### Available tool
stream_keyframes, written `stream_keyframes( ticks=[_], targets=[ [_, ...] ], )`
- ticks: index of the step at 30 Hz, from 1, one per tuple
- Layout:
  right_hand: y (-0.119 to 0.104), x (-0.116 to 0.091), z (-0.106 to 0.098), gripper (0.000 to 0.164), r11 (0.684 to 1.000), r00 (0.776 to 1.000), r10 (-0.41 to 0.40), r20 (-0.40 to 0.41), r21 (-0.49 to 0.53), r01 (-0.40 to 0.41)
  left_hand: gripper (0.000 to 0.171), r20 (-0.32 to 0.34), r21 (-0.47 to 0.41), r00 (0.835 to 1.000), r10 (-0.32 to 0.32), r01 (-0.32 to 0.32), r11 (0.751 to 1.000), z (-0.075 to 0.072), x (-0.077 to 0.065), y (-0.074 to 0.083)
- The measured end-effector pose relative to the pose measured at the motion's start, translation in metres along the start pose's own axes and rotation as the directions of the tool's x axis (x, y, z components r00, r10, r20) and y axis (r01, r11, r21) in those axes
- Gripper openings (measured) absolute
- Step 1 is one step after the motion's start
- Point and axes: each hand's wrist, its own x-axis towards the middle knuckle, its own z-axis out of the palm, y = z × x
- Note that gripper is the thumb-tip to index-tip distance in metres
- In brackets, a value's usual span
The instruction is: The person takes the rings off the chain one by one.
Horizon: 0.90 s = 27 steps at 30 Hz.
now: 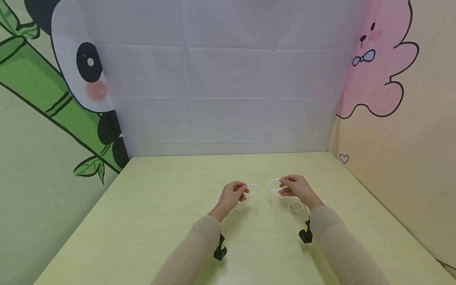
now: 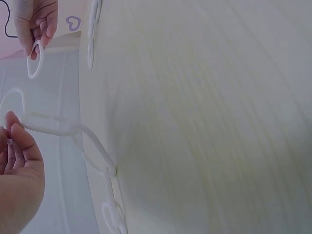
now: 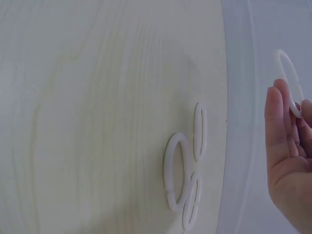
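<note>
My left hand (image 1: 230, 197) pinches a white oval plastic link (image 1: 257, 190) between thumb and fingers. In the left wrist view, more white links (image 2: 53, 131) hang joined from it as a chain that runs down to the table. Across a small gap, my right hand (image 1: 300, 189) pinches a single white link (image 3: 288, 73) by its lower end. The two held links are apart, both raised above the table. Below the right hand, several loose white links (image 3: 168, 168) lie on the tabletop. The left hand partly hides the chain in the head view.
The pale wooden table (image 1: 171, 182) reaches back to a white sheet (image 1: 228, 118). Painted walls stand on both sides, with a panda at left and a pink animal (image 1: 381, 79) at right. Black wrist cameras (image 1: 305, 234) hang under the sleeves.
</note>
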Motion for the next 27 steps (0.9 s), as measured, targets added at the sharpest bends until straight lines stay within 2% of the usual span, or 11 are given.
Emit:
stream_keyframes(
  ticks=[7, 17, 27],
  targets=[
    [0.005, -0.002, -0.003, 0.038, 1.000, 0.999, 0.027, 0.018, -0.011, -0.027, 0.024, 0.002, -0.003, 1.000, 0.001, -0.001, 1.000, 0.000, 0.000, -0.001],
    [0.013, -0.003, -0.005, 0.031, 0.997, 0.997, 0.073, 0.017, -0.015, -0.073, 0.024, 0.001, -0.001, 1.000, -0.001, 0.001, 1.000, 0.000, -0.001, 0.000],
    [0.015, -0.006, -0.004, 0.032, 0.994, 0.995, 0.103, 0.006, -0.045, -0.103, 0.025, 0.004, -0.002, 1.000, 0.004, -0.004, 1.000, 0.001, -0.001, 0.001]
  ],
)
